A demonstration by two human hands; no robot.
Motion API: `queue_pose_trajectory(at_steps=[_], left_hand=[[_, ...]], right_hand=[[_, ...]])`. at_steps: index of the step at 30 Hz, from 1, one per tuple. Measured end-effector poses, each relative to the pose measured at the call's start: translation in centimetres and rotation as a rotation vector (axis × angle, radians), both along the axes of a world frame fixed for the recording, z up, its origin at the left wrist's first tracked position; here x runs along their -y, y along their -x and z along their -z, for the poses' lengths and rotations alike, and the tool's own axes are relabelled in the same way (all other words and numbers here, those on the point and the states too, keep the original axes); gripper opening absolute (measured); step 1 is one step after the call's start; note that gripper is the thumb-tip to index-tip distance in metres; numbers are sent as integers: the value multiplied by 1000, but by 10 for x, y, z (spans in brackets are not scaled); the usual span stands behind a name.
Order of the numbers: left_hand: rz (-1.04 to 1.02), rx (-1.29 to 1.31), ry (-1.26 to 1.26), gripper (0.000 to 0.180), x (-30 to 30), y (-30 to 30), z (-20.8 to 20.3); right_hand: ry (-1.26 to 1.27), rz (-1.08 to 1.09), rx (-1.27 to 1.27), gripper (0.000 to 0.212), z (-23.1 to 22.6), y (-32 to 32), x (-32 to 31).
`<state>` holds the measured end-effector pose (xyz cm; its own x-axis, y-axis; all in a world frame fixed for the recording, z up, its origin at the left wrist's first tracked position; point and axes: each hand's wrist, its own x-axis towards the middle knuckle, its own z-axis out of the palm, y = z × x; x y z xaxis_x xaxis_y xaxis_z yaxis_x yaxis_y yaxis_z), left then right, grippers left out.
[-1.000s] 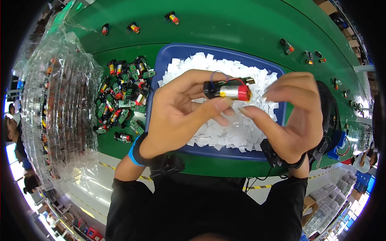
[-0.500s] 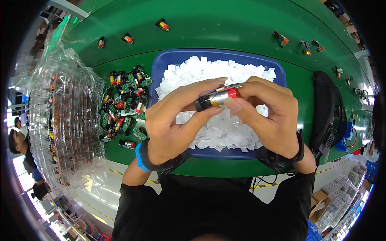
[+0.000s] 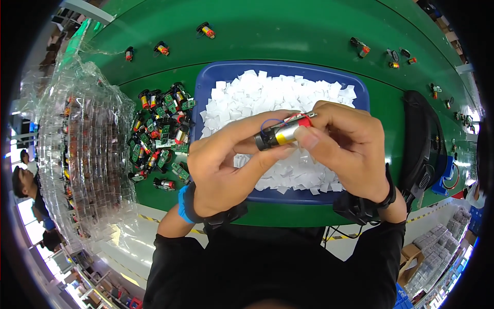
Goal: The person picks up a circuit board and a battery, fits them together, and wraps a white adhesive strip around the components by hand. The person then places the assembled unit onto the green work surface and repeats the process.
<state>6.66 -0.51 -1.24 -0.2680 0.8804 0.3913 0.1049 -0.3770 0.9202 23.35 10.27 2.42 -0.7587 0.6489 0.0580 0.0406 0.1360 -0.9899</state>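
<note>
A small cylindrical battery assembly (image 3: 286,135), silver with a yellow band, is held level between both my hands above a blue tray (image 3: 201,85). It has a black cap at its left end, a red right end and a looped thin blue wire. My left hand (image 3: 218,167) grips it near the black cap, fingers above and thumb below. At the red end, my right hand (image 3: 352,149) pinches with thumb and curled fingers. Many small white square pieces (image 3: 267,95) fill the tray under my hands.
Left of the tray lies a heap of similar batteries with green circuit boards (image 3: 163,133). Stacked clear plastic trays (image 3: 85,154) stand farther left. Loose batteries (image 3: 207,32) are scattered along the far green surface. A long black bag-like object (image 3: 416,139) lies to the right.
Both hands and the battery assembly have shifted slightly right. The blue wire loop shows more clearly above the battery.
</note>
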Motion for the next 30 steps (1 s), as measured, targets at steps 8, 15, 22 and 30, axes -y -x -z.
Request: queue_pose_trajectory(at_steps=[8, 15, 22, 30], left_hand=[[5, 9, 64, 35, 0, 0, -1], [-74, -442, -85, 32, -5, 14, -3], [97, 359, 223, 34, -8, 0, -11], [319, 548, 437, 33, -7, 9, -18]], right_hand=[[77, -28, -40, 22, 1, -1, -3], [296, -47, 116, 22, -2, 3, -5], [-433, 22, 58, 14, 3, -1, -8], [-756, 94, -79, 19, 8, 6, -6]])
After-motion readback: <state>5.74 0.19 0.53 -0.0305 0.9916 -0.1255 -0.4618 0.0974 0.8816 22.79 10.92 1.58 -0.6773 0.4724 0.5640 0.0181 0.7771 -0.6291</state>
